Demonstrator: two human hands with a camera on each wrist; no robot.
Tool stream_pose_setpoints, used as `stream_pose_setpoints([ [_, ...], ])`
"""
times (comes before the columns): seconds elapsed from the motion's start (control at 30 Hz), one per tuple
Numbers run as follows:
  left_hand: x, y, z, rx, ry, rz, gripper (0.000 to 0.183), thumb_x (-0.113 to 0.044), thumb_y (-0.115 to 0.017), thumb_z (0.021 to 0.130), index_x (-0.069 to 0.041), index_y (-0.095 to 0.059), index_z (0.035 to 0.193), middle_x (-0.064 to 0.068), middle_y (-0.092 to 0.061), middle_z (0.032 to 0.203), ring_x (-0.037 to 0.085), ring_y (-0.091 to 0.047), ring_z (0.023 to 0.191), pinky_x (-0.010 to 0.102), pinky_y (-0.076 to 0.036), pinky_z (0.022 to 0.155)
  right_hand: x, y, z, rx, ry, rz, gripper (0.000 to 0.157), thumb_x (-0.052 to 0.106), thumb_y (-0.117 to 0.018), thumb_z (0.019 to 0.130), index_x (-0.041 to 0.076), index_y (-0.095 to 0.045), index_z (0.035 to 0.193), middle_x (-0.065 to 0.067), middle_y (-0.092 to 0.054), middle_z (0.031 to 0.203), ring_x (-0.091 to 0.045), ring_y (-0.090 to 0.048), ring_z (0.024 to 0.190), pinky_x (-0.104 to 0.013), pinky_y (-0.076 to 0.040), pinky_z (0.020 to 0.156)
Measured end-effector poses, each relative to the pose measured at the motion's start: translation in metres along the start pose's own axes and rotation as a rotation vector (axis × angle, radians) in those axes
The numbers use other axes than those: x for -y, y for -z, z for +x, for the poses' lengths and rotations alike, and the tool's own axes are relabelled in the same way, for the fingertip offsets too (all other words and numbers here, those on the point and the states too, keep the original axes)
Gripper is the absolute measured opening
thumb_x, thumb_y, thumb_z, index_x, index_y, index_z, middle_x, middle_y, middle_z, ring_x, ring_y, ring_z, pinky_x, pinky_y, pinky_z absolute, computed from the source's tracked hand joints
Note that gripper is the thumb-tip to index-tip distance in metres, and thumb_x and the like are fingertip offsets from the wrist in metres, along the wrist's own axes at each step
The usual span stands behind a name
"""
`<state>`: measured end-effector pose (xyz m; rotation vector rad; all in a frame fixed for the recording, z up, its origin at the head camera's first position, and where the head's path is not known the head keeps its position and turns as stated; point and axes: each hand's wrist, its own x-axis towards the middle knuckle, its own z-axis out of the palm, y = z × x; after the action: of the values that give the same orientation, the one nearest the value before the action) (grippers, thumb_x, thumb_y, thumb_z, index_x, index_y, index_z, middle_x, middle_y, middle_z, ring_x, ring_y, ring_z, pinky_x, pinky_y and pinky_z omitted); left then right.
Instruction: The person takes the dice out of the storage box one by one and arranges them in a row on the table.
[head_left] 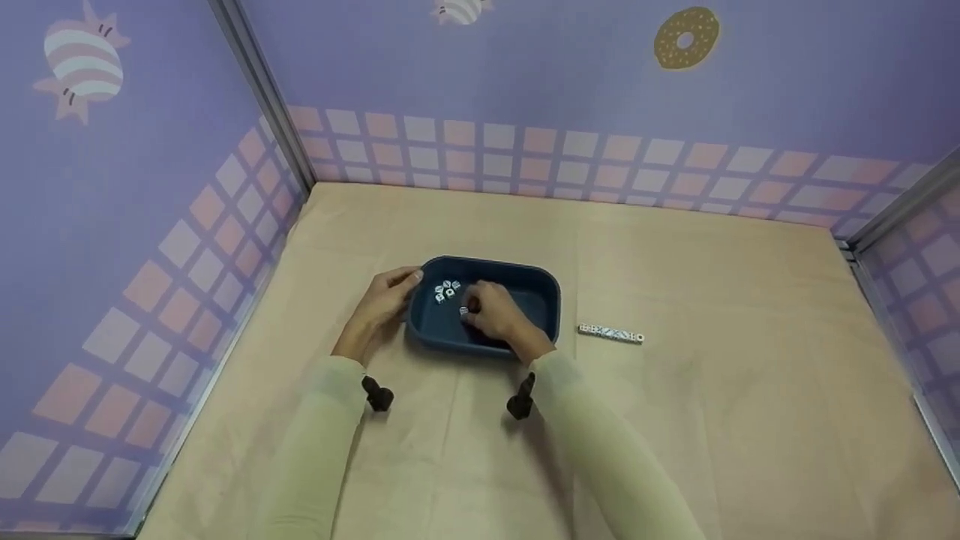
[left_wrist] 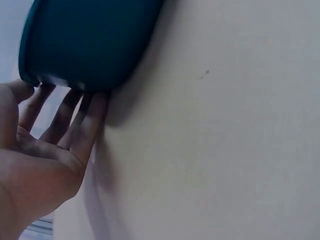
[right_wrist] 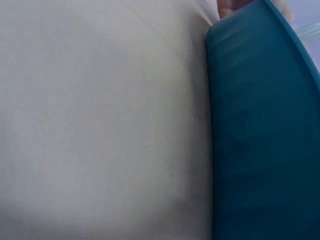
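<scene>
The left hand [head_left: 384, 300] grips the tray [head_left: 538, 300] at its left end. The right hand [head_left: 495, 311] is inside, fingertips at one die [head_left: 463, 310]; pinch undeterminable. Loose dice [head_left: 450, 292] lie left; a dice row [head_left: 610, 334] lies right of the tray.

A beige cloth [head_left: 750, 375] lies between purple walls [head_left: 525, 75]; striped candies [head_left: 82, 64] and a doughnut [head_left: 703, 36] decorate these.

You see soft, dim light; your right hand [head_left: 493, 312] blurs slightly, and shadow edges the blue tray [right_wrist: 265, 125].
</scene>
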<state>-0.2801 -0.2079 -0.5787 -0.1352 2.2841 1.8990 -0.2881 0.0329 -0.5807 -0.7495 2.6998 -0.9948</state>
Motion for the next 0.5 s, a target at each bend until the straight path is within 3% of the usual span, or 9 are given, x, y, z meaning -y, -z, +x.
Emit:
stream_pose_setpoints([
  [0.13, -0.007, 0.003, -0.005, 0.013, 0.017, 0.045, 0.046, -0.036, -0.058, 0.111, -0.009, -0.061, 0.149, 0.013, -0.064, 0.142, 0.021, -0.057, 0.111, 0.031, -0.048, 0.087, 0.001, -0.001, 0.001, 0.003, -0.010, 0.015, 0.010, 0.009, -0.078, 0.097, 0.004, -0.072, 0.103, -0.008, -0.062, 0.103, -0.023, -0.059, 0.096, -0.041, -0.052, 0.088],
  [0.27, -0.014, 0.003, -0.006, 0.051, 0.087, 0.068, 0.050, -0.038, -0.054, 0.113, -0.011, -0.056, 0.154, 0.013, -0.059, 0.147, 0.023, -0.054, 0.117, 0.036, -0.047, 0.095, 0.002, -0.001, 0.001, 0.008, -0.017, 0.018, 0.010, 0.009, -0.078, 0.097, 0.004, -0.072, 0.102, -0.008, -0.062, 0.103, -0.023, -0.059, 0.096, -0.041, -0.052, 0.088],
  [0.4, -0.022, 0.004, -0.005, 0.112, 0.147, 0.031, 0.048, -0.035, -0.049, 0.114, -0.012, -0.052, 0.157, 0.012, -0.056, 0.152, 0.026, -0.054, 0.129, 0.041, -0.045, 0.103, 0.001, 0.001, 0.001, 0.009, -0.022, 0.041, 0.009, 0.008, -0.078, 0.097, 0.004, -0.072, 0.102, -0.009, -0.063, 0.103, -0.023, -0.061, 0.094, -0.041, -0.053, 0.087],
  [0.5, -0.025, 0.004, -0.005, 0.141, 0.182, -0.015, 0.045, -0.032, -0.047, 0.115, -0.014, -0.053, 0.156, 0.012, -0.058, 0.152, 0.028, -0.056, 0.131, 0.039, -0.045, 0.098, 0.000, 0.002, 0.001, 0.014, -0.031, 0.059, 0.009, 0.008, -0.078, 0.097, 0.004, -0.072, 0.103, -0.009, -0.064, 0.102, -0.023, -0.061, 0.093, -0.040, -0.054, 0.086],
])
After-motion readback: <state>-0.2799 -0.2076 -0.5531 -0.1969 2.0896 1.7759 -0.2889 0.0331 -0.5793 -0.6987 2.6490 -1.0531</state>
